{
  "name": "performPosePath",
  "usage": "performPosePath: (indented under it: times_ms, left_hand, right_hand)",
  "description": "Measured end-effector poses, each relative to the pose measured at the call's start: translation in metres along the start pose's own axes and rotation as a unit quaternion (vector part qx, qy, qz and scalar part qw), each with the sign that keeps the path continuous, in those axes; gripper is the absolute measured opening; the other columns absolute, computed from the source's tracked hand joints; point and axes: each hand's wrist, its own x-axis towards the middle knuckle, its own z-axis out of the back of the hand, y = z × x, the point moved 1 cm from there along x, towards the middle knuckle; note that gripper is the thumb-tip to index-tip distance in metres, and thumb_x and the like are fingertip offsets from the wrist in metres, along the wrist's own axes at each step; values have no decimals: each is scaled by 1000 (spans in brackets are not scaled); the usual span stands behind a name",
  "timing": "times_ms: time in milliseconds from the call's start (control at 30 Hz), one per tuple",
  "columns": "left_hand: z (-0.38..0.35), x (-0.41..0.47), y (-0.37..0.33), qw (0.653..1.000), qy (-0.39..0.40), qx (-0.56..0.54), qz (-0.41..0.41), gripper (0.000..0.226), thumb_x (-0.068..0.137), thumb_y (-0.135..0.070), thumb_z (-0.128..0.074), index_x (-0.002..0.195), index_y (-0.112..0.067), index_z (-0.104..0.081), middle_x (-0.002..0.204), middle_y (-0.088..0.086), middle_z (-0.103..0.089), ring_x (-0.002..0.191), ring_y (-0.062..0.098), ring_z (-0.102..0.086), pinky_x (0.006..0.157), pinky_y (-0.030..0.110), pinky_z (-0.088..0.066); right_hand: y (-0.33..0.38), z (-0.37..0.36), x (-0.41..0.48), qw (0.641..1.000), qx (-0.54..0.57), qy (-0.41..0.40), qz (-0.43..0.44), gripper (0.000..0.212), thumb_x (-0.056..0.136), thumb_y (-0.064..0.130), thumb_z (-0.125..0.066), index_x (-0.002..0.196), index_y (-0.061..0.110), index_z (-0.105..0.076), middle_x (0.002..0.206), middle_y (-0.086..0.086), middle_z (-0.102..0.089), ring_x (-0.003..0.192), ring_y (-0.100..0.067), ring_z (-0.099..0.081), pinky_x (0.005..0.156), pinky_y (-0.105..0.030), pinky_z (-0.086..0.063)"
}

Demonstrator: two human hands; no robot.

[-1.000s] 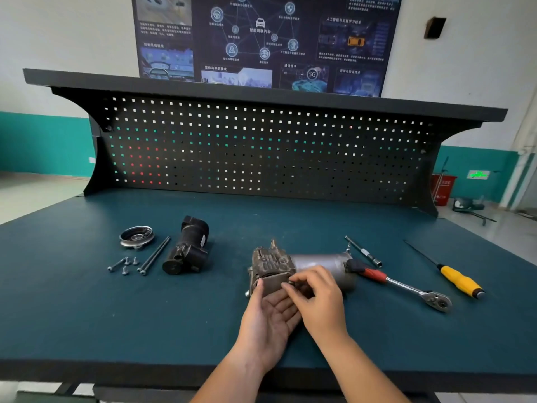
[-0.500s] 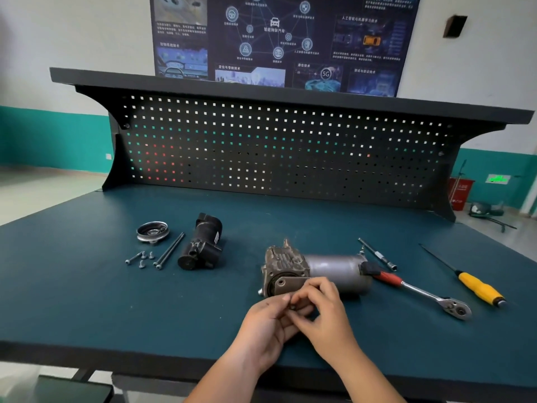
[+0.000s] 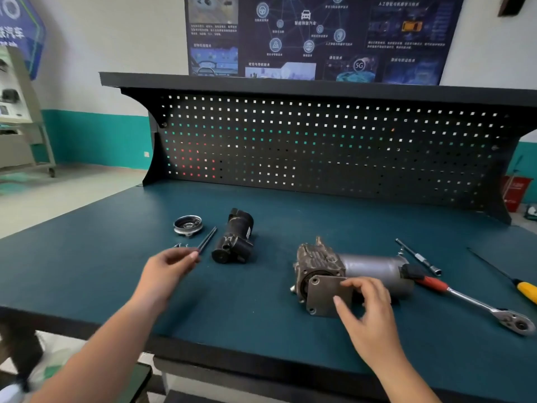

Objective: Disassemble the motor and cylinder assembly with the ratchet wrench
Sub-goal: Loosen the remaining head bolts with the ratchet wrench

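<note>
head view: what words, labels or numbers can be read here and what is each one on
"5G": in a circle on the dark blue wall poster.
"汽车": white, on the blue hexagonal sign at far left; the rest is cut off.
Other poster captions: Chinese, too blurred to read.
White sticker on the black cylindrical part: too small to read.
</note>
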Motion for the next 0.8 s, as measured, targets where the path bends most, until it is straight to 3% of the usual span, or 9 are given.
performPosePath:
  times_ms: [67, 133, 233, 333, 433, 567, 700, 800]
  left_hand:
    - [23, 29, 2, 993, -45, 103, -22, 10, 80, -10, -74, 87, -16, -72, 85, 0, -70, 69, -5, -63, 73, 20, -46]
    - [39, 55, 6, 980, -62, 185, -22, 12, 78, -12, -76, 87, -18, -73, 86, 1, -70, 77, 7, -63, 79, 27, -45]
    - [47, 84, 19, 956, -35, 289, -30, 16, 82, -6, -71, 97, -10, -73, 92, 8, -72, 78, 20, -64, 80, 29, -47]
    - [45, 96, 29, 916, -33, 393, -74, 15, 82, -10, -71, 96, -15, -73, 95, 3, -73, 92, 20, -66, 78, 24, -43]
    - [44, 103, 35, 893, -40, 439, -94, 10, 83, -16, -71, 92, -21, -74, 98, 5, -72, 101, 27, -60, 78, 29, -44]
    - [46, 112, 41, 865, -24, 491, -101, 11, 84, -20, -71, 94, -22, -76, 123, 6, -62, 118, 32, -48, 102, 37, -34]
    - [47, 111, 41, 877, -15, 473, -81, 17, 84, -22, -71, 101, -21, -75, 134, 9, -53, 127, 34, -41, 109, 40, -28]
    - [48, 100, 30, 904, -23, 414, -102, 35, 84, -13, -70, 119, -15, -67, 136, 15, -52, 129, 35, -41, 112, 41, -26]
  right_hand:
    - [-2, -2, 1, 1000, -5, -10, -5, 36, 69, -3, -79, 93, 15, -59, 95, -3, -52, 93, -26, -51, 83, -23, -36]
    - [-6, -3, 3, 999, -4, -35, 1, 43, 66, -6, -80, 95, 15, -56, 94, -4, -51, 89, -28, -52, 81, -18, -37]
    - [-10, -5, 7, 998, -3, -53, -15, 49, 63, -7, -82, 96, 14, -53, 93, -2, -49, 86, -29, -53, 81, -29, -40]
    - [-16, -10, 9, 999, -3, -35, -41, 51, 61, -4, -84, 96, 15, -53, 94, -3, -49, 85, -29, -52, 75, -14, -34]
    - [-18, -11, 9, 998, -5, -27, -53, 50, 60, -2, -86, 94, 16, -54, 94, -5, -50, 81, -26, -52, 75, -2, -33]
    - [-18, -9, 8, 998, 0, -26, -64, 41, 65, 0, -83, 90, 17, -55, 89, 1, -49, 80, -22, -51, 77, 0, -32]
    - [-16, -7, 9, 997, 28, -20, -76, 30, 73, 0, -77, 80, 21, -56, 87, 6, -54, 78, -11, -51, 73, -5, -36]
    - [-12, -4, 8, 988, 96, 4, -123, 25, 77, 1, -74, 77, 19, -57, 76, 1, -62, 72, -6, -55, 64, -11, -41]
